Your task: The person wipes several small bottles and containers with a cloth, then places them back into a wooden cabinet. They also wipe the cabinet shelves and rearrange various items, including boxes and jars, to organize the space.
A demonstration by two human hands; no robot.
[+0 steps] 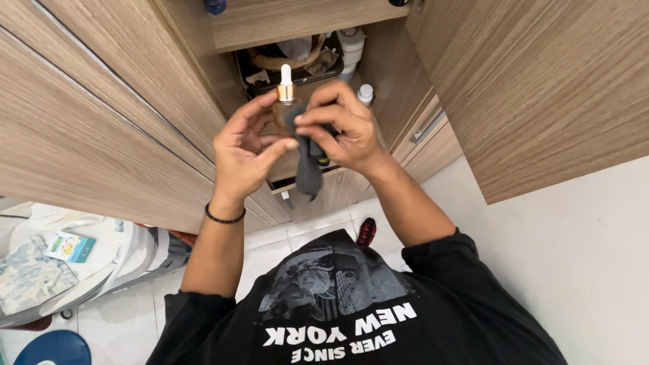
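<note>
left hand (pixel 247 152) raised, grip closed | right hand (pixel 341 128) pinching

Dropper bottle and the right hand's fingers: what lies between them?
In the head view, a dark grey cloth lies between the amber dropper bottle and the right hand, pressed against the glass; the left hand holds the bottle.

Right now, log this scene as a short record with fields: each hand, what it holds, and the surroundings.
left hand: left hand cups an amber dropper bottle with a white bulb and gold collar
right hand: right hand presses a dark grey cloth against the bottle; the cloth's tail hangs below
wrist: black bracelet on the left wrist
behind: open wooden cabinet with a shelf; a white-capped bottle stands inside
below: white tiled floor
lower left: blue round object, kind unclear
</note>
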